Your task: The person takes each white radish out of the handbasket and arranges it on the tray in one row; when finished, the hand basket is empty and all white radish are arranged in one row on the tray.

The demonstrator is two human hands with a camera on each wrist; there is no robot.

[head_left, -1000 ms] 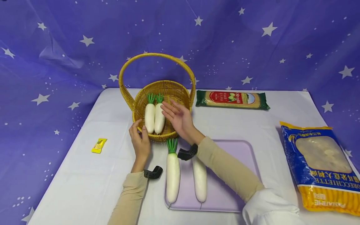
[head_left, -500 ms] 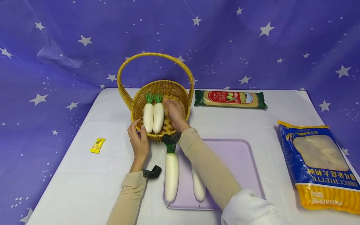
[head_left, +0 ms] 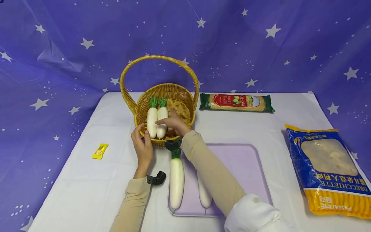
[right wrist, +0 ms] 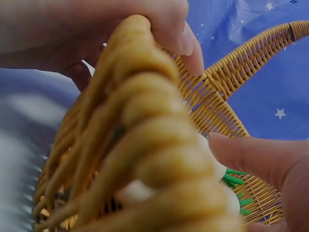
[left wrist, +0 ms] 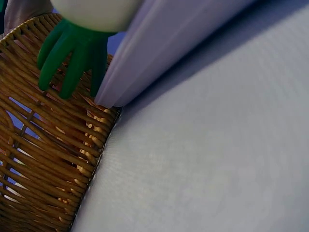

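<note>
In the head view, two white radishes with green tops lie side by side in a wicker basket (head_left: 179,111). My left hand (head_left: 143,149) grips the basket's front-left rim, fingers inside and thumb at the front; the right wrist view shows this hand (right wrist: 159,24) over the rim too. My right hand (head_left: 175,124) is inside the basket at the right-hand radish (head_left: 163,113). Its thumb lies across that radish, tip towards the left-hand radish (head_left: 152,124), and its fingers are along the right side, partly hidden.
A lilac tray (head_left: 237,167) in front of the basket bears two more radishes, one (head_left: 176,183) at its left edge, the other (head_left: 204,193) partly under my right forearm. A spaghetti pack (head_left: 236,103), a large blue-yellow pasta bag (head_left: 330,170) and a small yellow packet (head_left: 100,151) lie around.
My right hand has moved left and down into the basket, from open beside the radishes to its thumb over the right-hand one. The left hand has stayed on the rim.
</note>
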